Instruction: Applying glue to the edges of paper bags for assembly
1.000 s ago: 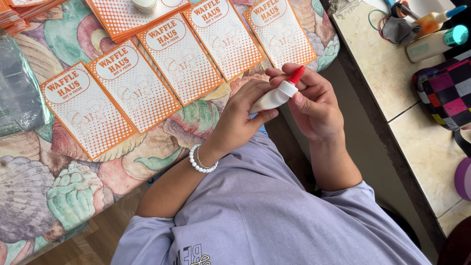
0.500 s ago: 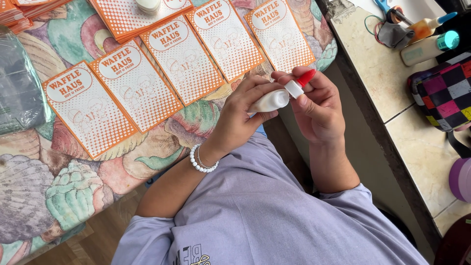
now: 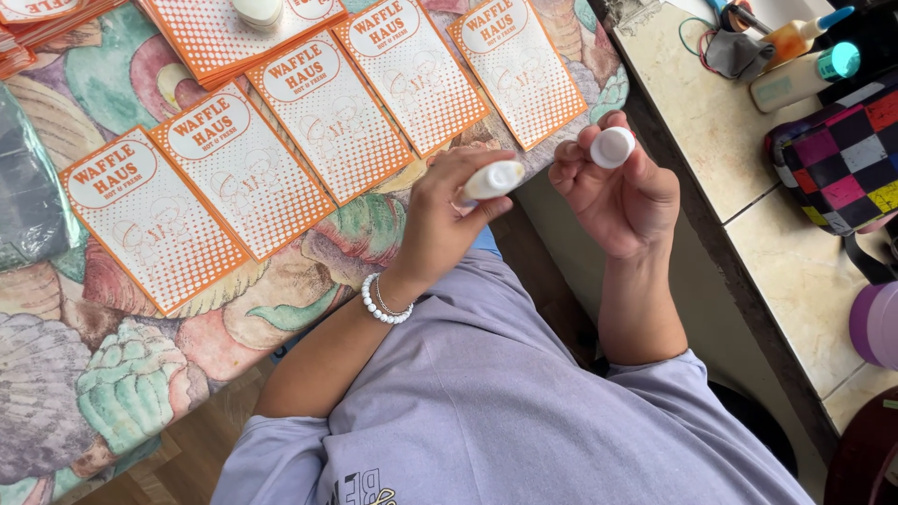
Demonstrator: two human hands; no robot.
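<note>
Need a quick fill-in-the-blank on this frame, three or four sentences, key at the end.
1. The left hand holds a small white ____ by its body.
2. The right hand holds a round white ____, apart from the other hand.
3. The orange printed cards lie on a tablecloth patterned with ____.
4. A bracelet of white ____ sits on the left wrist.

Missing words: bottle; cap; seashells; beads
</note>
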